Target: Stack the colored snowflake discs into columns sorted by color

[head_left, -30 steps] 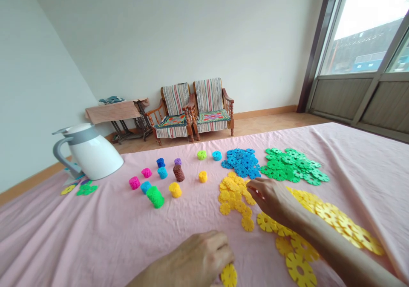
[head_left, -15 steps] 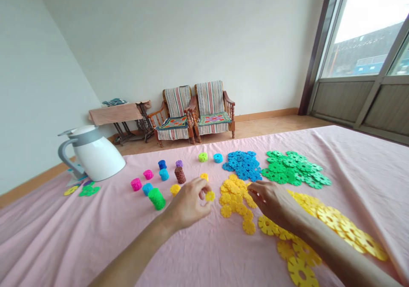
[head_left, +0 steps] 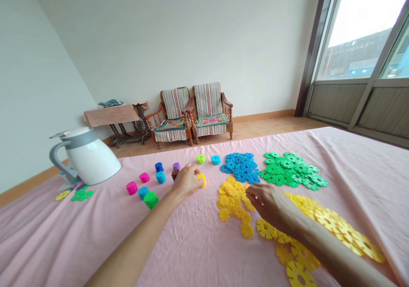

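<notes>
My left hand is at the middle of the table, thumb and fingers closed on a yellow notched plastic disc. The disc is tilted; whether it touches a small yellow stack under it I cannot tell. Partly hidden behind this hand is a brown stack. My right hand hovers at the right edge of a pile of small yellow discs, its fingers curled together, with their tips hiding whatever they hold. Under and beyond its wrist spread larger yellow discs.
Short disc stacks stand to the left, among them a green stack and a pink stack. Farther back are a lime stack, a blue pile and a green pile. A white jug stands at the far left of the pink cloth.
My left hand has moved forward and slightly left with the yellow disc, up to where the small yellow stack stood. My right hand has stayed at the yellow pile. The view has shifted slightly.
</notes>
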Action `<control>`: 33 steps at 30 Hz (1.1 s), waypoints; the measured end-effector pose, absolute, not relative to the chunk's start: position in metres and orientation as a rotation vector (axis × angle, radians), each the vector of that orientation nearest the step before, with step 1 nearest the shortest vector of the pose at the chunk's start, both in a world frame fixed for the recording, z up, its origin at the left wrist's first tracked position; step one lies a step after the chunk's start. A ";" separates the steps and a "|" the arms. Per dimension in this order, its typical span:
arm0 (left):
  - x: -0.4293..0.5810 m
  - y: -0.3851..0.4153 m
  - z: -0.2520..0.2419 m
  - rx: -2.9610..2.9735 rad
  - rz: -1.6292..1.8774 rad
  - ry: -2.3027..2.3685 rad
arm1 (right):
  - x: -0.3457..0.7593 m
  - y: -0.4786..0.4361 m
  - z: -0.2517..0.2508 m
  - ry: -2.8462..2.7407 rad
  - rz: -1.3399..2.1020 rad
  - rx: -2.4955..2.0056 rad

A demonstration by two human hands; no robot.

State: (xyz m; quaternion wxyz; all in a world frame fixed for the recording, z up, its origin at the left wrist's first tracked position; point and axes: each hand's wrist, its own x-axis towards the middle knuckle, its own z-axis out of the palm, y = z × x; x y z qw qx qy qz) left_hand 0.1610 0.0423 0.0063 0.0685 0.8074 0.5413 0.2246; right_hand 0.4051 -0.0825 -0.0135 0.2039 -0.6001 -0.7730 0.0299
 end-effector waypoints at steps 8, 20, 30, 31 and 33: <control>0.159 0.043 0.006 2.443 0.669 1.608 | 0.404 -0.081 -0.014 -2.163 0.079 -1.670; 0.180 -0.046 0.002 2.460 0.477 1.134 | 0.405 -0.082 -0.014 -2.171 0.070 -1.661; 0.191 -0.058 -0.018 2.364 0.570 1.277 | 0.405 -0.083 -0.012 -2.166 0.064 -1.658; 0.191 -0.057 -0.018 2.346 0.566 1.289 | 0.405 -0.083 -0.012 -2.166 0.066 -1.658; 0.191 -0.056 -0.016 2.315 0.546 1.299 | 0.404 -0.083 -0.011 -2.168 0.070 -1.658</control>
